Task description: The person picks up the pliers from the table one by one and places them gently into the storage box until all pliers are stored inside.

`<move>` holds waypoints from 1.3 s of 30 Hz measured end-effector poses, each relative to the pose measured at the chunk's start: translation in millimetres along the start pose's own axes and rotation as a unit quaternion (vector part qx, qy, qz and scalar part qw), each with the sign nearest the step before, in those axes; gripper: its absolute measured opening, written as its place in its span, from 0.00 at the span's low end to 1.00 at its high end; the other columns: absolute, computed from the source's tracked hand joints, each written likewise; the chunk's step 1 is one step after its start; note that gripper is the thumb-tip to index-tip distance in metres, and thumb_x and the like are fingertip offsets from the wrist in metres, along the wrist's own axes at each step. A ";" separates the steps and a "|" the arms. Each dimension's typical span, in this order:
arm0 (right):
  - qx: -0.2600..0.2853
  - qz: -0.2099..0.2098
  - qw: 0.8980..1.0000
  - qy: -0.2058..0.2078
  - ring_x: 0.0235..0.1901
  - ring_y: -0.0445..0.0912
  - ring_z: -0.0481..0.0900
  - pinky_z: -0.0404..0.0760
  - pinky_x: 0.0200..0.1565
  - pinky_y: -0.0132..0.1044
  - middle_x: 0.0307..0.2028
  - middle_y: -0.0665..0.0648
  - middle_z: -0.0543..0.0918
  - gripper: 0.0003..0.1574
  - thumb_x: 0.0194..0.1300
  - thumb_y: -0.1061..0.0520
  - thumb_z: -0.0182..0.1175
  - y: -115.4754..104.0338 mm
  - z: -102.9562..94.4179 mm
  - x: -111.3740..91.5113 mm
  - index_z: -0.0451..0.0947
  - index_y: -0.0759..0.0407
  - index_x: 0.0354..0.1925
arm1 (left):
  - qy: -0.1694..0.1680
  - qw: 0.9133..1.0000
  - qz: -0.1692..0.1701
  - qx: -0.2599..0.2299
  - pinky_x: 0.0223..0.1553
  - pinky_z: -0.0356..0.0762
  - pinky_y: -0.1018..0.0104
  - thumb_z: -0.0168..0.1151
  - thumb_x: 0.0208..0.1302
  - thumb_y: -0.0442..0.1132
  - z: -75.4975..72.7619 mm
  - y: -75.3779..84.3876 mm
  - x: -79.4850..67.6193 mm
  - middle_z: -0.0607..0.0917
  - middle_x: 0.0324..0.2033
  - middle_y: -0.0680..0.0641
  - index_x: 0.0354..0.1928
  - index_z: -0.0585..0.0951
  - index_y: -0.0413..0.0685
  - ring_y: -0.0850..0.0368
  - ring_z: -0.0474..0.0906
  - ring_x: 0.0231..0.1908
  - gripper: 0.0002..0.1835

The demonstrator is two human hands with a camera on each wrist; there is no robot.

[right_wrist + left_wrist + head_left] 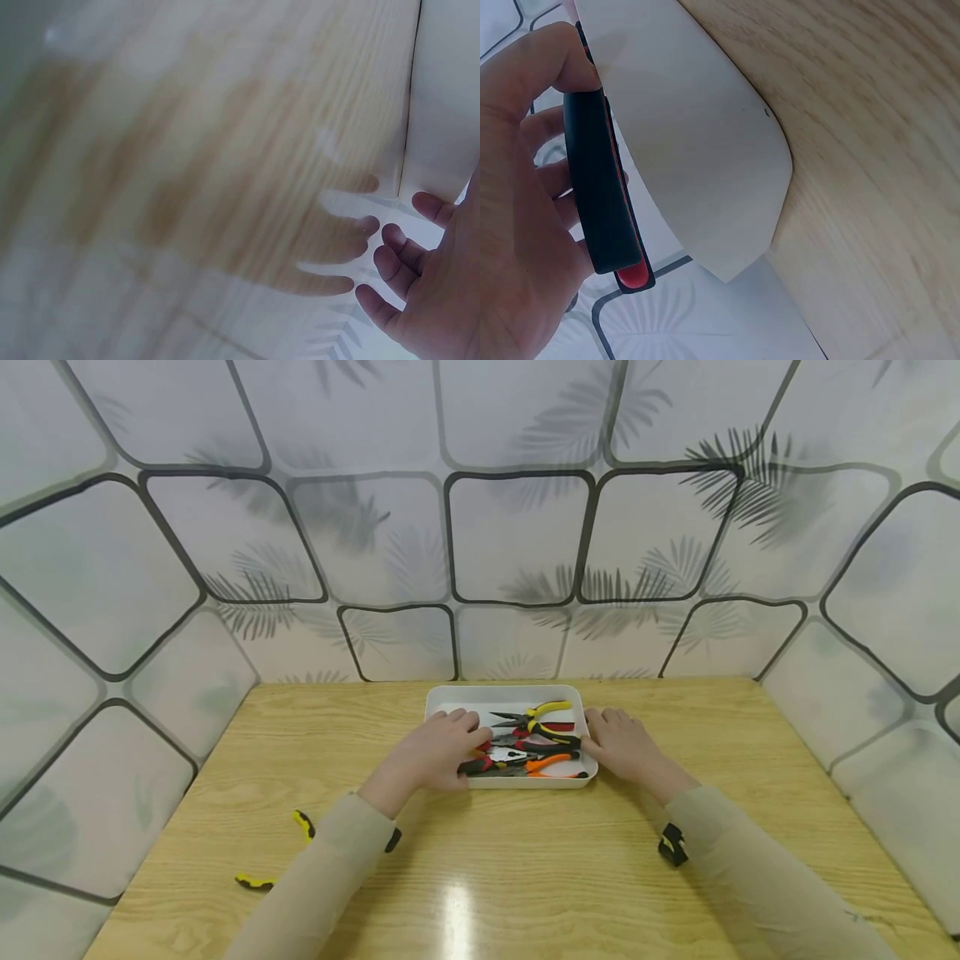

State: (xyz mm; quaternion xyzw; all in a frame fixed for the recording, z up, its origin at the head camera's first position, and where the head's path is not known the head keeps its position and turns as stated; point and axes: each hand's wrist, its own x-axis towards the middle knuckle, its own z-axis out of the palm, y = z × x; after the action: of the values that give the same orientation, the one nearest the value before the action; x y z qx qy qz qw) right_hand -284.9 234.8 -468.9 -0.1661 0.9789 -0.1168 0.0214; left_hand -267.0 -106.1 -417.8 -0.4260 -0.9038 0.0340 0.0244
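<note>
A white tray (525,783) stands near the back of the table, holding several pliers. At its left end, my left hand (438,750) reaches over the rim. The left wrist view shows that hand's thumb and fingers gripping the black-and-red handles of a pair of pliers (600,187), right beside the tray wall (697,135); the head of these pliers is hidden there. My right hand (624,747) is at the tray's right end, its fingers loosely bent and holding nothing. In the tray lie yellow-and-black long-nose pliers (553,707) and orange-handled pliers (542,764).
On the table at the left, a tool with yellow-and-black handles (303,823) is partly covered by my left sleeve (322,872). Patterned cloth walls (517,539) rise behind the wooden table (525,877) and on both sides.
</note>
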 end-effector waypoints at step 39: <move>-0.004 -0.002 1.000 0.008 0.53 0.64 0.77 0.74 0.50 0.62 0.49 0.66 0.79 0.30 0.77 0.46 0.48 0.0 1.0 -0.6 0.70 0.63 0.67 | -0.030 0.999 -0.016 -0.012 0.58 0.79 0.53 0.75 0.60 0.46 -2.1 3.6 27.2 0.81 0.56 0.48 0.67 0.77 0.53 0.51 0.77 0.55 0.32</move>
State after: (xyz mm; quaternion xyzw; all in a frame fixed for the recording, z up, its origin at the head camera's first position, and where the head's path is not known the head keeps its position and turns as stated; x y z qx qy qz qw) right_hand -284.2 234.8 -469.9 -0.1673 0.9792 -0.1139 0.0122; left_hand -281.4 -82.7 -415.6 -0.4109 -0.9109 0.0361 -0.0073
